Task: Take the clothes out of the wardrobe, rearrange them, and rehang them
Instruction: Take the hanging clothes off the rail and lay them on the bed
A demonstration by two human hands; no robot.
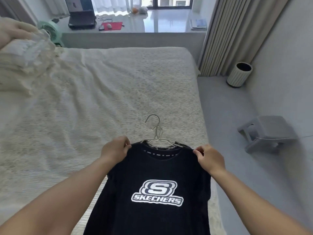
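Currently both hands pinch a black T-shirt (155,192) at its shoulders: left hand (115,150) closed on the left shoulder seam, right hand (209,158) closed on the right, each w/ thumb and fingers nipping fabric. Shirt lies logo-up on the bed (118,85), between and below the two grips. Wire hanger (156,133) sits inside the neck opening, hook pointing away, just beyond both grips. Probable step: squaring shirt on hanger prior to rehang. Risks: uneven pull from one grip may slide a shoulder off the hanger arm; lifting by fabric only, w/o hook support, may let the hanger tip out through the wide neck. Pale clothes pile (25,61) lies well beyond the left grip.
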